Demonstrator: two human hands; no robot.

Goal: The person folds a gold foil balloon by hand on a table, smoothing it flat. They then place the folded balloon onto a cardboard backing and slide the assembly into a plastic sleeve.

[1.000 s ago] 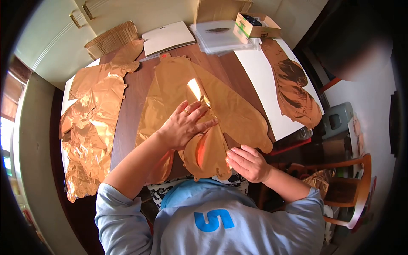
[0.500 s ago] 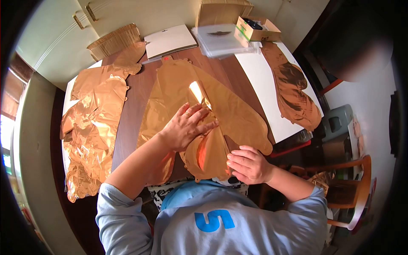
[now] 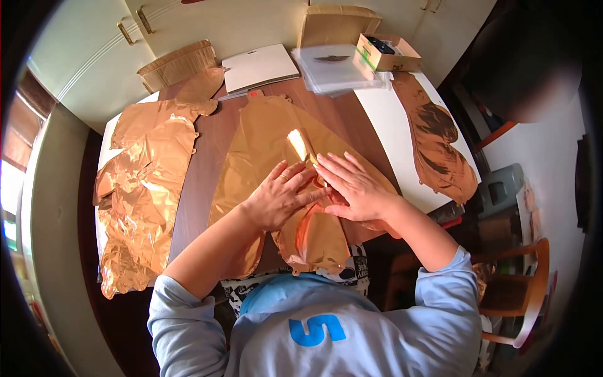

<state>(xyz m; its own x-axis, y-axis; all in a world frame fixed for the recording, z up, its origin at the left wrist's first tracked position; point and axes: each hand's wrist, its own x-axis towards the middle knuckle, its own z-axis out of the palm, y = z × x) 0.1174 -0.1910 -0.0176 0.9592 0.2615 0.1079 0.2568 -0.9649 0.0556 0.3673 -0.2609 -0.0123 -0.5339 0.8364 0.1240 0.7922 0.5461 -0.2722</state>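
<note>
Left hand [image 3: 281, 196] flat, fingers slightly parted; right hand [image 3: 359, 193] alongside, fingers nearly together, thumb apart, neither visibly clamped. Copper foil sheet [image 3: 267, 141] lies beneath both and beyond the fingertips. Judged step: pressing its central fold [image 3: 297, 144] smooth; next move likely calls for light, even pressure.

the middle foil sheet [image 3: 264, 138] looked like thin metallic film, satin-smooth, with one mirror-bright crease. the left foil pile [image 3: 141, 207] was crinkled and highly glossy; the right foil piece [image 3: 436, 151] was shiny, rippled. the tabletop [image 3: 204, 151] looked like smooth wood, the clear sleeves [image 3: 339, 69] glossy plastic, the shirt [image 3: 314, 359] matt cloth. the chair [image 3: 512, 290], dimly seen, was perhaps varnished wood.
</note>
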